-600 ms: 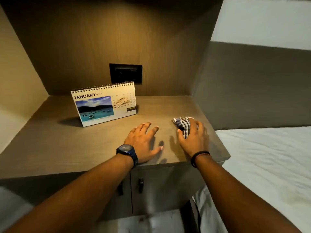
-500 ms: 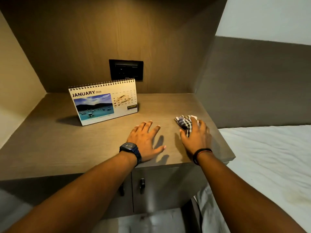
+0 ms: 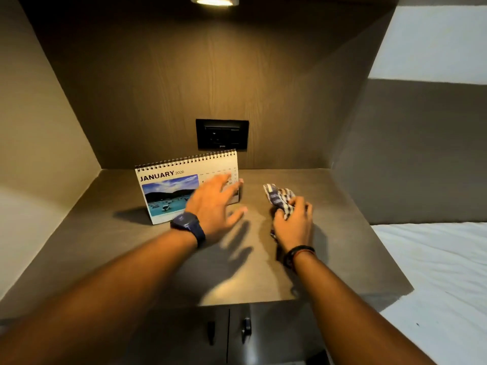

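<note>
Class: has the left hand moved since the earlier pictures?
Yes. The left hand has gone forward, away from the front edge of the cabinet top, and now overlaps the right side of the desk calendar.

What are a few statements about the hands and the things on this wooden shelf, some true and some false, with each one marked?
1. The right hand grips a checked cloth. True.
2. The calendar shows March. False: it shows January.
3. The left hand holds a pen. False: it holds nothing, and its fingers are spread in front of the calendar.
4. The lamp overhead is lit. True.
</note>
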The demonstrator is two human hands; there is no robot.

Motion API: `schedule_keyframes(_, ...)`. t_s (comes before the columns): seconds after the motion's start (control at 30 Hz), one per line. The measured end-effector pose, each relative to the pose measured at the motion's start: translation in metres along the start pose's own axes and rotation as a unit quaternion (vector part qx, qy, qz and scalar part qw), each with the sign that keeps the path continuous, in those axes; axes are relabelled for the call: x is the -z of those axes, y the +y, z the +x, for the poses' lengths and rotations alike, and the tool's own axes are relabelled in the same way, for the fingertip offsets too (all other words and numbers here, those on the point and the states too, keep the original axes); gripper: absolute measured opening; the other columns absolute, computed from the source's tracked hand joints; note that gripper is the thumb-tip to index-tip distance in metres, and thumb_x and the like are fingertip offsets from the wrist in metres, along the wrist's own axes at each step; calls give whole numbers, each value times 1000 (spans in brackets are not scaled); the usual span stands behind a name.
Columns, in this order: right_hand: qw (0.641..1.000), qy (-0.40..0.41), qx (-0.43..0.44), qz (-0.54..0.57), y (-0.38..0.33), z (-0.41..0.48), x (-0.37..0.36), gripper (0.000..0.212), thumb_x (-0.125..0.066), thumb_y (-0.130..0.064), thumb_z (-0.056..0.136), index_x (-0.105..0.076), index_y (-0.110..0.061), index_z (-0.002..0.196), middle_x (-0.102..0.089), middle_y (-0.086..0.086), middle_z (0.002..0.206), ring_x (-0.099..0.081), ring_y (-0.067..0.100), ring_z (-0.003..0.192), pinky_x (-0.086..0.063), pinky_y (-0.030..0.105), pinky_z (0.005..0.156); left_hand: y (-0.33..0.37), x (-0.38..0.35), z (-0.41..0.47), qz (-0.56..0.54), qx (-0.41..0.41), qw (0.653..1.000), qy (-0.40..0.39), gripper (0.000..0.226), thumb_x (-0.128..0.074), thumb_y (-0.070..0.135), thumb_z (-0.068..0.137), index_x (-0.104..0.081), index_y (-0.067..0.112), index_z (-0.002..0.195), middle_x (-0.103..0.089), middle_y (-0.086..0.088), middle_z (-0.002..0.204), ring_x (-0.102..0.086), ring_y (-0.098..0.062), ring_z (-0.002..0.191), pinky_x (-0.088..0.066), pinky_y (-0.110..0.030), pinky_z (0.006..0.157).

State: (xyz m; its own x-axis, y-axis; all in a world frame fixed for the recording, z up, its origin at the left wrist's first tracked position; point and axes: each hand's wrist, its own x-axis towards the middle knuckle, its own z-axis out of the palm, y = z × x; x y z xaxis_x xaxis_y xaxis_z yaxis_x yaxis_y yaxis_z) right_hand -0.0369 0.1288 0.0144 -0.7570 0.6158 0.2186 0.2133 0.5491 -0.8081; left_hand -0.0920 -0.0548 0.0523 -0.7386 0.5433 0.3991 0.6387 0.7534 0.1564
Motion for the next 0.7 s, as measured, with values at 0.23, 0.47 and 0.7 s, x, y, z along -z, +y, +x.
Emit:
schedule_keyframes(0.23,983,7,-47,176,-79,-13,-76,27,-51,-14,87,-42,-23,111,-49,10,125,-59,20,79,-42,28,65,-80,51,72,104,32,994,21,58,-41,50,91,-39,18,140,-40,-16,145,-34,-34,132,-29,-47,107)
schedule_keyframes(0.47,984,-23,-15,175,-97,-14,-126,58,-48,-7,92,-33,-26,144,-26,9,154,-45,27,129,-40,26,97,-106,25,87,104,44,989,-92,50,-19,45,97,-37,27,141,-40,-5,147,-36,-26,133,-30,-41,107)
schedule_keyframes(0.7,990,-34,1,134,-102,-42,-152,57,-48,-13,91,-35,-32,143,-21,3,157,-39,25,135,-37,32,107,-113,21,88,106,29,989,-98,50,-17,46,96,-44,32,136,-33,-3,152,-26,-28,138,-23,-44,112)
